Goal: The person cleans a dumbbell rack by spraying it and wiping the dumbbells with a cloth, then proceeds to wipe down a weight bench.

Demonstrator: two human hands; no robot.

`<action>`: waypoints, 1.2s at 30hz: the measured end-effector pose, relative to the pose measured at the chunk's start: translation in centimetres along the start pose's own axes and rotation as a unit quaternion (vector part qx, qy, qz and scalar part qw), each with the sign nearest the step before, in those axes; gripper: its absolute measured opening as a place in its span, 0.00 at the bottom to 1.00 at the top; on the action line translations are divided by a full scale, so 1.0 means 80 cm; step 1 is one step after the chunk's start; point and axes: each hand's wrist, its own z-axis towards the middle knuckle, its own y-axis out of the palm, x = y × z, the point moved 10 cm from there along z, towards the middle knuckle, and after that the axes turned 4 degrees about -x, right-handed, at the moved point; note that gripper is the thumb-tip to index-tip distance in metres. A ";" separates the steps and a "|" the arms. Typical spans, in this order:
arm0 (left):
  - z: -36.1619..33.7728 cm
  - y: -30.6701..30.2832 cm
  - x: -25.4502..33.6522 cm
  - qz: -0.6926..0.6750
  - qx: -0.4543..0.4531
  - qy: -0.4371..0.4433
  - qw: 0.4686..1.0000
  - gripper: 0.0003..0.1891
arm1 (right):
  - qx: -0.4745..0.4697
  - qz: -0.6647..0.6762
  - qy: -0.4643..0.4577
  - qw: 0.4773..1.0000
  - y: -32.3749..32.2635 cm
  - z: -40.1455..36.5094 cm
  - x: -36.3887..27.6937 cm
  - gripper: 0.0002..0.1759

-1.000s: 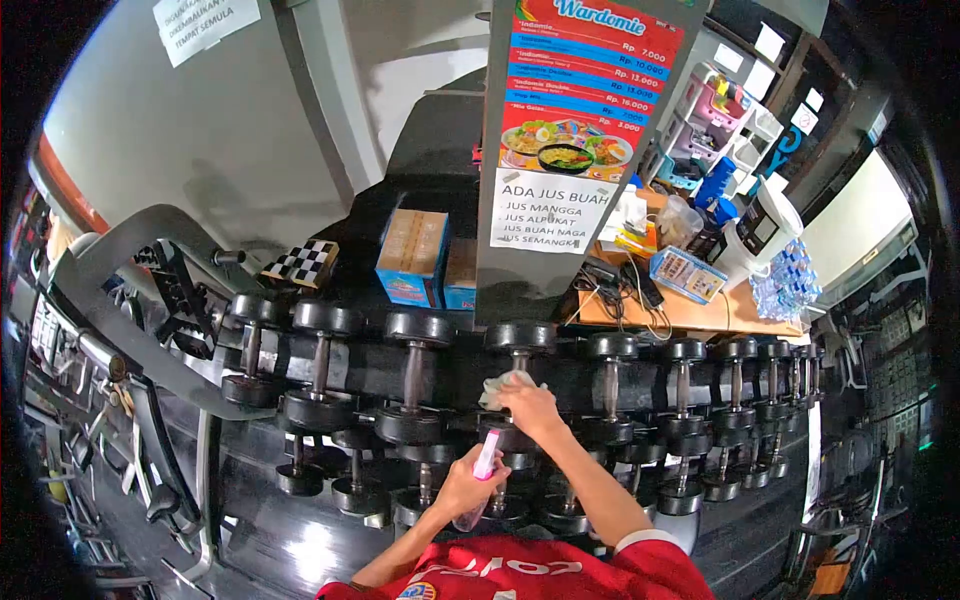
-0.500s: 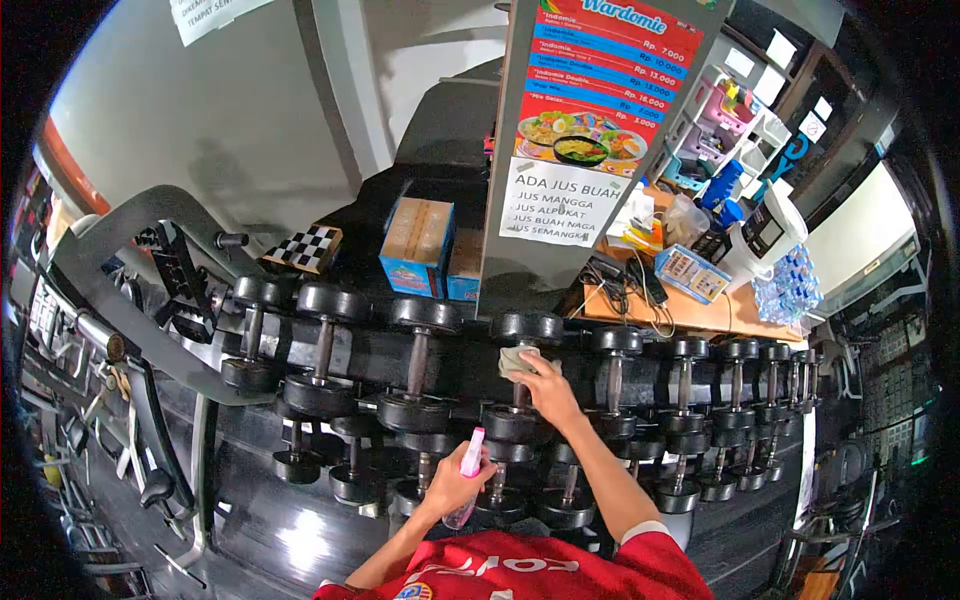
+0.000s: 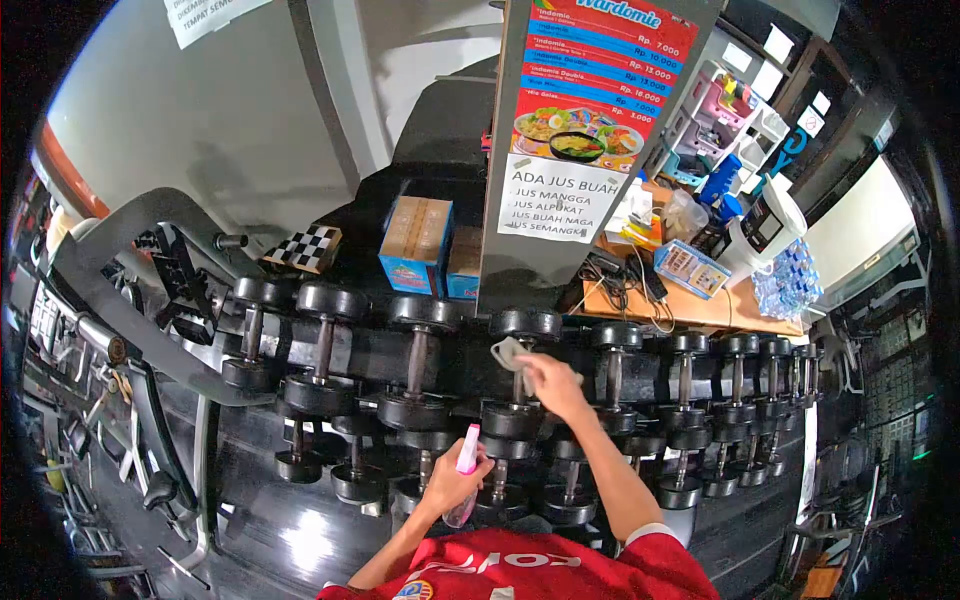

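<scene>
My right hand [image 3: 553, 386] is closed on a pale grey cloth [image 3: 511, 354], over the handle of a black dumbbell [image 3: 524, 324] in the upper row of the rack. Part of the cloth hangs beside the fingers, near the dumbbell's far head. Lower and to the left, my left hand [image 3: 457, 484] is wrapped round a spray bottle [image 3: 468, 452] with a pink and white top. The bottle stands upright in front of the lower-row dumbbells, and its clear lower part shows below the hand.
More dumbbells [image 3: 413, 411] line both rows. Behind them stand cardboard boxes [image 3: 418, 232], a checkered box [image 3: 303, 247] and a pillar with a menu [image 3: 600, 80]. A wooden table [image 3: 700, 308] at right holds cables, a bucket and bottles. Gym equipment [image 3: 150, 430] is at left.
The cloth has lifted and opened out from a bunched shape at the dumbbell's far end. My right hand has moved slightly right and nearer to me. My left hand has barely moved.
</scene>
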 end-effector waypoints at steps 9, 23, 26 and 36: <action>-0.005 -0.010 0.001 0.009 0.006 0.005 1.000 0.13 | -0.284 -0.142 0.128 0.940 0.063 -0.014 0.012 0.11; 0.001 -0.026 -0.001 -0.016 0.019 -0.006 1.000 0.13 | -0.342 -0.326 0.040 0.880 0.222 -0.012 0.022 0.14; 0.006 -0.027 -0.009 -0.015 0.017 -0.015 1.000 0.13 | -0.372 -0.282 0.010 0.884 0.204 -0.007 0.025 0.13; 0.021 -0.020 -0.009 0.018 -0.005 -0.016 1.000 0.14 | -0.333 0.014 0.150 0.931 0.025 -0.056 0.063 0.21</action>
